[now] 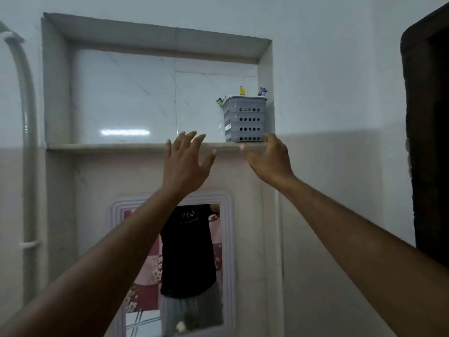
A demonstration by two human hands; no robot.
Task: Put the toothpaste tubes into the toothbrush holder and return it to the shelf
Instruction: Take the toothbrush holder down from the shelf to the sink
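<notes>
A grey perforated toothbrush holder (245, 119) stands upright at the right end of the stone shelf (109, 146) inside a wall niche. Tips of items poke over its rim: a yellow one (242, 90), a purple-white one (262, 91) and another at the left corner (220, 100). My left hand (185, 161) is raised below and left of the holder, fingers spread, holding nothing. Just under the holder's lower right corner is my right hand (268, 158), fingers apart and apart from the holder.
The niche's right wall (266, 81) is close against the holder. A framed mirror (179, 263) hangs below the shelf and reflects a person in a dark shirt. A pale pipe (26, 142) runs down the left. A dark door frame (425, 142) stands at the right.
</notes>
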